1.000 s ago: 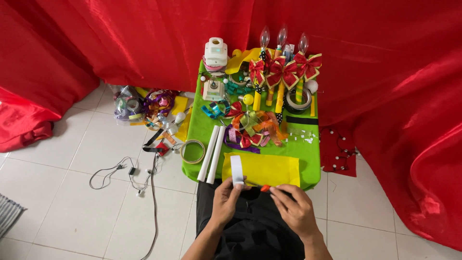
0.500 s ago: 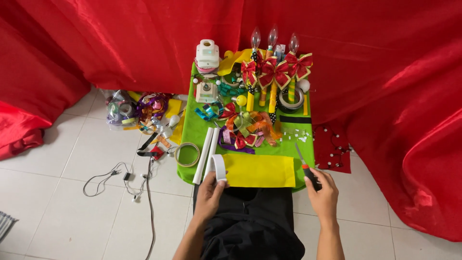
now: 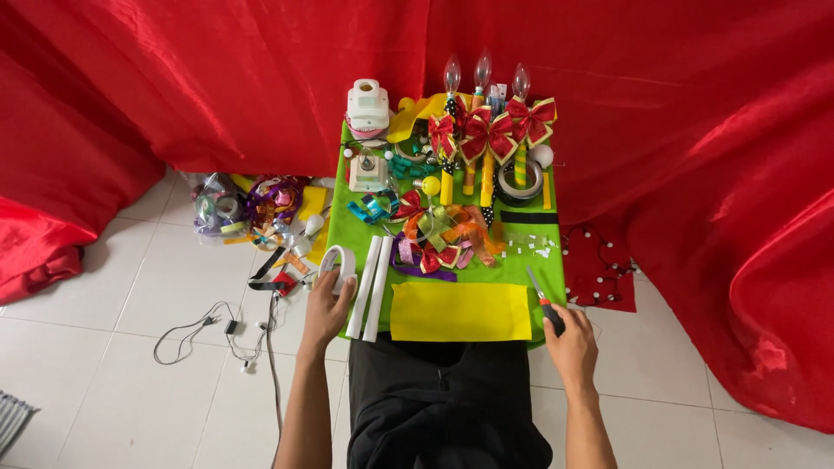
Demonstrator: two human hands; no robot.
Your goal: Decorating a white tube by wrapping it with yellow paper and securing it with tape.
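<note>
Left hand (image 3: 326,306) curls around a tape roll (image 3: 337,263) at the bench's (image 3: 373,234) left edge; right hand (image 3: 569,343) grips scissors (image 3: 543,300), best kept pointing away.

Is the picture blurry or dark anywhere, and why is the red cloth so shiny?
Head view: sharp and evenly lit, with no dark corners. The red cloth shows soft pale sheen along its folds, where light catches the satin. The left hand on the tape roll and the right hand holding the scissors look crisp, not smeared. Only faint shadows fall on the white floor tiles.
</note>
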